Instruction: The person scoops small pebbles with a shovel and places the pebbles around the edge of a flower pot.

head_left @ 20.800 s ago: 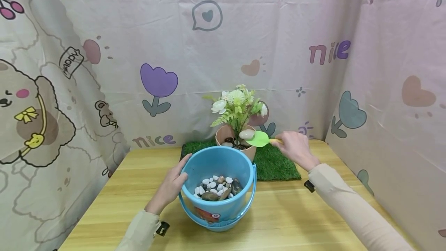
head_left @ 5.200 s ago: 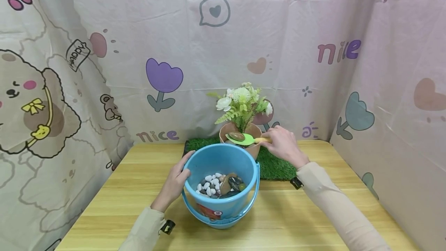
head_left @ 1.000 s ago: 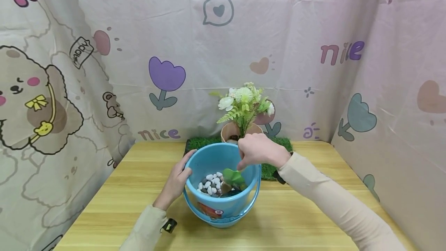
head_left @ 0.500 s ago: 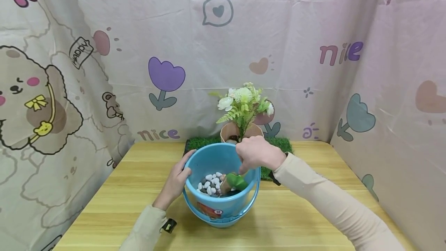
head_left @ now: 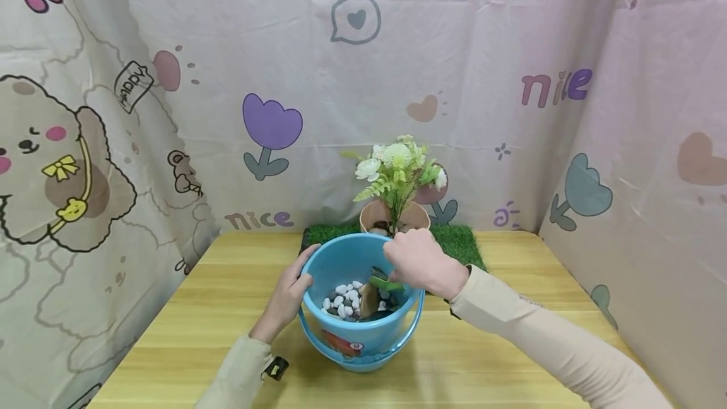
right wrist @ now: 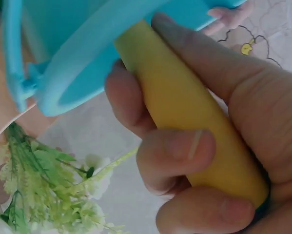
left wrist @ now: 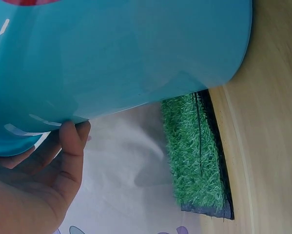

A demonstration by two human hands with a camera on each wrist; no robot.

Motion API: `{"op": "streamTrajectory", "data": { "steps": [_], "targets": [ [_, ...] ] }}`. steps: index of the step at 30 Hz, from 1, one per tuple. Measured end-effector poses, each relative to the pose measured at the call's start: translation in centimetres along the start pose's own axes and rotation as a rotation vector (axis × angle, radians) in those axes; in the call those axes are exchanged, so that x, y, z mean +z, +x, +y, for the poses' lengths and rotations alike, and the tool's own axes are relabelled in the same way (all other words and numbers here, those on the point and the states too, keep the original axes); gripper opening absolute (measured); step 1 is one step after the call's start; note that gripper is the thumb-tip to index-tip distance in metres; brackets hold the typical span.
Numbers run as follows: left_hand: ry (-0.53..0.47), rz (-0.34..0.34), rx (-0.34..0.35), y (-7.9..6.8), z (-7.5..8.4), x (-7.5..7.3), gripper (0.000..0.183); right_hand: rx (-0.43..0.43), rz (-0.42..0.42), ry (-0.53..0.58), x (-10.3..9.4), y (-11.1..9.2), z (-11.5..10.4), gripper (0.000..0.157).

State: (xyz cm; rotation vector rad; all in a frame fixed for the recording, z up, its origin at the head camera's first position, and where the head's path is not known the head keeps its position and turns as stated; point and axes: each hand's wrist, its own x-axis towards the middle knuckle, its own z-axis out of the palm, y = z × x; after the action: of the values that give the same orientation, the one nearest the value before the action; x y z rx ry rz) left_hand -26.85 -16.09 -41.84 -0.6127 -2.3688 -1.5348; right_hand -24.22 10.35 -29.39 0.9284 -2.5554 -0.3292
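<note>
My left hand (head_left: 288, 295) grips the left rim of a blue bucket (head_left: 361, 336); in the left wrist view its fingers (left wrist: 70, 151) bend against the bucket's rim. White, brown and dark stones (head_left: 342, 299) lie in the bucket. Over the bucket's right rim, my right hand (head_left: 423, 260) holds a small toy shovel by its yellow handle (right wrist: 180, 107), fingers curled round it. The shovel's green blade (head_left: 386, 283) is inside the bucket above the stones, and a dark stone (head_left: 378, 272) appears to sit on it. The head view hides the handle behind the hand.
Behind the bucket, a pinkish flowerpot (head_left: 372, 213) holds stones and white-green flowers (head_left: 397, 163). It stands on a green turf mat (head_left: 462, 245) on the wooden table (head_left: 227, 308). A printed cloth (head_left: 483, 144) hangs behind.
Five seconds ago the shovel held a brown stone at the flowerpot; now it is in the bucket. Over the last second its blade has turned, with a dark stone now showing. The left hand stays put.
</note>
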Motion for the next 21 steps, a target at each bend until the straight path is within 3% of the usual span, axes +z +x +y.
{"op": "streamTrajectory", "data": {
  "steps": [11, 18, 21],
  "targets": [
    [0.001, -0.004, 0.003, 0.1, 0.1, 0.0, 0.064, -0.045, 0.145, 0.004, 2.3, -1.3, 1.2, 0.062],
    [-0.009, -0.011, 0.009, 0.0, 0.1, -0.1, 0.063, -0.103, 0.255, 0.063, 4.7, -1.9, 2.9, 0.026],
    [-0.015, -0.014, 0.014, 0.0, 0.2, -0.2, 0.063, -0.095, 0.272, 0.093, 5.1, -1.8, 3.3, 0.021]
  ]
}}
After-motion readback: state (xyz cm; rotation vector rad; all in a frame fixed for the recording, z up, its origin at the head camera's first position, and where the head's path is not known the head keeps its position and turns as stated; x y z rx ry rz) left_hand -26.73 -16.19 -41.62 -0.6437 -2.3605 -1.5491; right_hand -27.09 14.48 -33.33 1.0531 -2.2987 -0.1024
